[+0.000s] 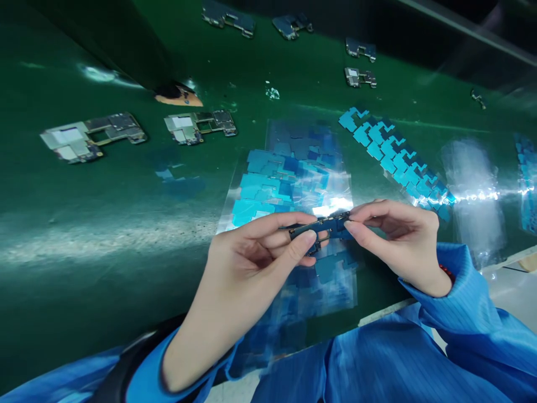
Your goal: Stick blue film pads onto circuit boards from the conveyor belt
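A dark circuit board point(322, 228) is held tilted between my two hands, above the table. My left hand point(260, 257) grips its left end, thumb on the near face and fingers behind. At its right end, my right hand point(392, 232) pinches the corner between thumb and forefinger. Beneath the board lies a clear plastic sheet point(344, 299) bearing rows of blue die-cut film pieces point(262, 187). One blue piece point(335, 266) shows just below the board. Whether a film piece is on the board's hidden side, I cannot tell.
Two circuit boards point(94, 136) point(201, 126) lie on the green table point(104, 224) at left, with several more point(229, 19) along the back. A diagonal strip of blue pieces point(394, 154) and a clear plastic sheet point(472, 190) lie to the right. A dark post point(113, 45) stands at upper left.
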